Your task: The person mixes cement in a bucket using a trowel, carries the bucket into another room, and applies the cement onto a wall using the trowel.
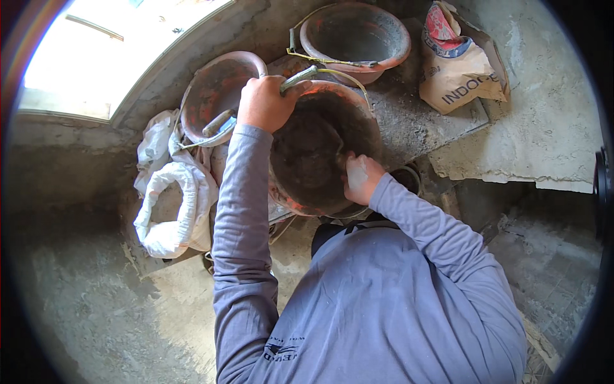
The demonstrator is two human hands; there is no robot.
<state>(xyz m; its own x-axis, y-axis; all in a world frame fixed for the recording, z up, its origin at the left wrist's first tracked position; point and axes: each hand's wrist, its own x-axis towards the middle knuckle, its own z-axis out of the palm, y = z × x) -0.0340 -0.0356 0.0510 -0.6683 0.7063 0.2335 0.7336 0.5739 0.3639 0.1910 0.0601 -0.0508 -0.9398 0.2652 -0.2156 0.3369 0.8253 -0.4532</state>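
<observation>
My left hand (267, 102) is closed round the padded grip of the wire handle (299, 78) of a worn reddish bucket (368, 109). The bucket stands in front of me, tilted slightly, its inside dark and coated with grey residue. Inside its right rim, my right hand (363, 180) is closed, with whitish dust on its back. A dark tool with a curved edge (336, 137) seems to run from my right fingers into the bucket. Its kind is hard to make out in the shadow.
Two similar buckets stand beyond: one at the left (220, 83) with a tool handle (219, 123) in it, one at the back (358, 35). An open white sack (163, 233) lies at the left, a torn paper bag (460, 73) at the far right. A bright window opening (83, 57) is upper left.
</observation>
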